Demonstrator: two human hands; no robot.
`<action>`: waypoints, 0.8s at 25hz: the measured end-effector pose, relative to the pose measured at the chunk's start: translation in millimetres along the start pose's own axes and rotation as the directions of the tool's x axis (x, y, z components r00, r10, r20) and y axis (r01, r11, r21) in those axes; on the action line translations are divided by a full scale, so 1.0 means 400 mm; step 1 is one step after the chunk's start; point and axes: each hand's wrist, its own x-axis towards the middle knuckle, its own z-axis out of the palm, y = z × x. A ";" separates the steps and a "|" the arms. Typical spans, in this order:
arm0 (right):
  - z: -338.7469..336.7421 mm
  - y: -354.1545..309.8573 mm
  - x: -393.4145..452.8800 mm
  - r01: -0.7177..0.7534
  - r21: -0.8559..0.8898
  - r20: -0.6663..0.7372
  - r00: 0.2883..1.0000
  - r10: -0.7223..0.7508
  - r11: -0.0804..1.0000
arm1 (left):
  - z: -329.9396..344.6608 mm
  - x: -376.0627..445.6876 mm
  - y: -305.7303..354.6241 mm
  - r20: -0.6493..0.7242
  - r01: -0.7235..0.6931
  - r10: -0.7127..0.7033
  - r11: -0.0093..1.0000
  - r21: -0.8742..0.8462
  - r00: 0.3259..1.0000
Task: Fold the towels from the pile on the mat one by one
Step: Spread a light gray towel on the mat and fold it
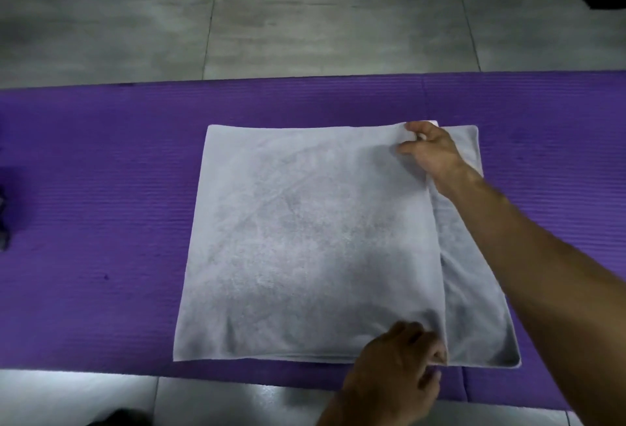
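indoor tiled floor (305, 19) with purple mat (101, 171)

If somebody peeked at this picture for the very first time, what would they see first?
First, the big pale grey terry towel spread on the ribbed purple foam mat, which runs across the grey tiled floor. Next, two bare hands: the right hand pinches the folded layer's far corner, and the left hand pinches its near corner, leaving a strip of the lower layer uncovered on the right.
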 end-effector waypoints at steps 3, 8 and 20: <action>0.106 0.029 -0.076 0.329 -0.535 -0.135 0.876 -0.463 0.778 | -0.074 -0.046 -0.107 -0.278 0.112 -0.121 0.993 -0.045 0.953; 0.391 0.118 -0.293 0.742 -0.533 0.351 0.632 -0.690 0.408 | -0.208 -0.342 -0.350 -0.479 0.536 -0.401 0.823 0.186 0.781; 0.792 -0.125 -0.122 0.694 -0.709 0.658 0.715 -0.236 0.127 | -0.180 -0.463 -0.390 -0.576 0.690 -0.488 0.697 0.196 0.656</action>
